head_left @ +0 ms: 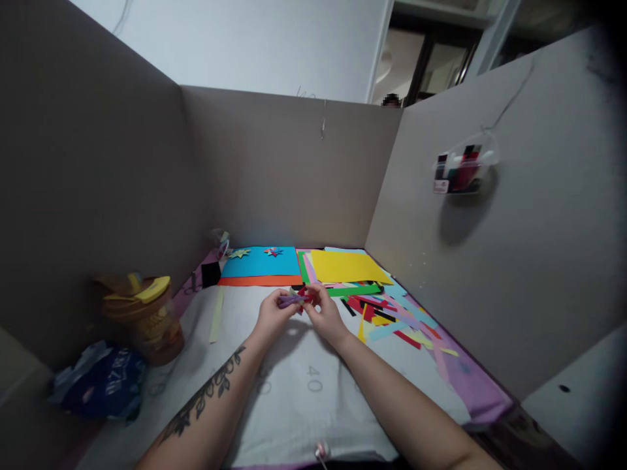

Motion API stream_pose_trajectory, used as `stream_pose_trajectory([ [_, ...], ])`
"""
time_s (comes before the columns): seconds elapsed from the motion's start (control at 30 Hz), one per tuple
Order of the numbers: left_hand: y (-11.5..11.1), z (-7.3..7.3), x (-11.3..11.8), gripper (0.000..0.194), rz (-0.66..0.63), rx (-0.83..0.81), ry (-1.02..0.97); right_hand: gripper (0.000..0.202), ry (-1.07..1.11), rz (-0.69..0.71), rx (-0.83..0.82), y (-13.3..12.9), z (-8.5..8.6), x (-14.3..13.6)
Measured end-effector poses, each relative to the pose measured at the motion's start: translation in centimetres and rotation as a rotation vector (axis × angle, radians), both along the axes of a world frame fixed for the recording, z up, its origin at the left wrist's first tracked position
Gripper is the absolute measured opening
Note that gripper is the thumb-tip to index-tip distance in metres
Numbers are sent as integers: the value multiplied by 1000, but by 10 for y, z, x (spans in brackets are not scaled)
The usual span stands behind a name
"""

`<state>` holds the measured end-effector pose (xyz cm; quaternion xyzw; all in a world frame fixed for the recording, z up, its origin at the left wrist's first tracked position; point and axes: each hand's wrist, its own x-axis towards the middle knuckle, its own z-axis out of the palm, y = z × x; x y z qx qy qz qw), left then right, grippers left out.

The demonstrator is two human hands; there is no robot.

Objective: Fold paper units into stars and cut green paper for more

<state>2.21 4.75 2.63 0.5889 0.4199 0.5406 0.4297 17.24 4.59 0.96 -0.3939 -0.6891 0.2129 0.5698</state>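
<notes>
Left hand (274, 309): grasping; fingers bent, thumb and fingertips pinched on the left end of the folded paper piece (294, 300); forearm slants in from near left, leaf-pattern tattoo along it.
Right hand (325, 316): grasping; fingers curled, thumb and fingertips on the right end of the same piece; forearm slants in from near right.
Folded paper piece: purple and red, blurred; between both hands, just near of the coloured sheets.
White sheet (294, 424): spread on the bench; printed "40" legible between the forearms; numeral to its left partly hidden.
Blue packet (105, 385): near left; pale lettering, too blurred to read.
Brown cup (161, 333): left, just beyond the packet; lettering blurred.
Clear container (460, 171): hung on the right partition (533, 215); small label, illegible.
Blue sheet (255, 266): far left, overlapping an orange sheet (264, 281); two paper stars (273, 251) on top.
Yellow sheet (347, 267): far, right of the blue.
Paper strips (360, 307): right, loose, overlapping, many colours.
</notes>
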Motion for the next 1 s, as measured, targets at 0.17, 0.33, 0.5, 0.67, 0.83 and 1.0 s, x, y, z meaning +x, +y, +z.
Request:
stream_pose_trajectory([
  [0.17, -1, 0, 0, 19, 14, 56, -31, 21, -57, -64, 177, -6, 7, -1],
  [0.33, -3, 1, 2, 20, 15, 35, -14, 13, -87, -57, 222, -8, 9, -1],
  [0.5, -1, -1, 2, 24, 11, 13, -11, 15, -113, -60, 197, -7, 6, -1],
  [0.67, 2, -5, 1, 31, -19, -23, -32, 17, -110, -48, 191, -6, 6, -1],
  [0.83, 3, -7, 1, 32, -17, -15, -25, 18, -108, -52, 181, -5, 4, 0],
  [1.0, 2, -5, 1, 30, -25, -25, -36, 16, -110, -38, 175, -5, 4, 0],
])
